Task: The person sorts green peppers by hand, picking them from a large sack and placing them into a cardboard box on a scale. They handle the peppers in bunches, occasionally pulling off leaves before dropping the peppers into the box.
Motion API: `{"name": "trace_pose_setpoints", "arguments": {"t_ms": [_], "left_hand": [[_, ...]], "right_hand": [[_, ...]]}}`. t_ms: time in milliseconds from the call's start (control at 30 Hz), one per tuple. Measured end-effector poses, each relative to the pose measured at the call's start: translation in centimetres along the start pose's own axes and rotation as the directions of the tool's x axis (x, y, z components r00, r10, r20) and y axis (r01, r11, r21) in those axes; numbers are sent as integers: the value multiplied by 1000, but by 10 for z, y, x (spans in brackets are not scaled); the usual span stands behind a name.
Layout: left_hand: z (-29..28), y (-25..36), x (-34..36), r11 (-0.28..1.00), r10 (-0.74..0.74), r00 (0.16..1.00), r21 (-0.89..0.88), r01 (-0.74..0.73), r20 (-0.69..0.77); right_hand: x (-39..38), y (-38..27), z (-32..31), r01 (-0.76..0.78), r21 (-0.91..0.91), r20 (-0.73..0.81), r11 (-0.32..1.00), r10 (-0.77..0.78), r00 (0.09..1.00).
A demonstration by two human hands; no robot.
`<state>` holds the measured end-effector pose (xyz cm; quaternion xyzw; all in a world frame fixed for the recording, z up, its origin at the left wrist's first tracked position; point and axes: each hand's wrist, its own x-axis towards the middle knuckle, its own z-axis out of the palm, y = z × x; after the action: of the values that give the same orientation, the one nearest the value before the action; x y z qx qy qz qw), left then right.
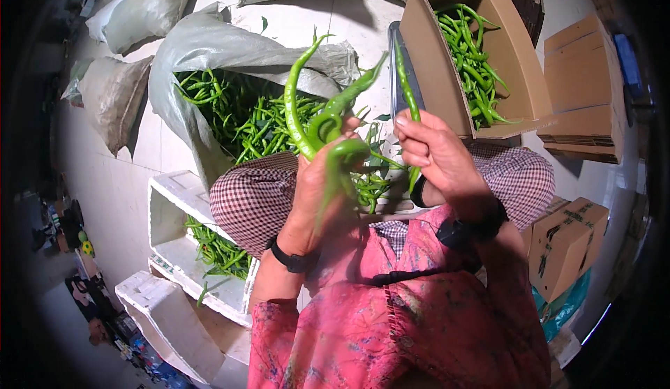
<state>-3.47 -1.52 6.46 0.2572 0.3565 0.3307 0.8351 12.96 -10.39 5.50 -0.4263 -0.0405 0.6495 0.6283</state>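
Several long green chili peppers point(296, 103) stick out of my left hand point(324, 173), which is closed around them; some are curled and one is blurred by motion. Beside it, my right hand point(436, 148) pinches a single straight green chili pepper point(405, 75), its upper end pointing away from me. Both hands are raised above my lap, a short distance apart. Beyond them lies an opened pale sack point(230, 43) with a heap of green chilies point(265, 127) spilling from its mouth. More loose chilies point(372, 188) lie below, between my knees.
At the far right, an open cardboard box point(436, 61) holds chilies, next to stacked flattened cartons point(583, 89). A white foam box point(171, 232) with chilies stands at my left, another foam box point(167, 319) nearer. Full sacks point(150, 9) lie at far left. A closed carton point(569, 246) sits at right.
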Motion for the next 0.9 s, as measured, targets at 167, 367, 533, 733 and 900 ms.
{"name": "trace_pose_setpoints", "arguments": {"t_ms": [167,367,533,733,900], "left_hand": [[-3,-3,5,947,2,997,322,-26,76],[-8,-6,12,946,-71,988,324,23,138],[0,0,8,971,-95,972,234,43,216],[-14,1,11,998,52,993,38,-56,110],[-9,-5,17,989,55,994,132,-67,96]], "right_hand": [[-19,-3,20,85,-512,149,855,-9,989],[-5,11,18,192,-260,142,946,-159,977],[-16,-18,9,160,-204,250,966,-107,962],[-57,-75,1,245,-397,76,885,-234,969],[-81,-152,-54,261,-741,-119,619,-504,856]]}}
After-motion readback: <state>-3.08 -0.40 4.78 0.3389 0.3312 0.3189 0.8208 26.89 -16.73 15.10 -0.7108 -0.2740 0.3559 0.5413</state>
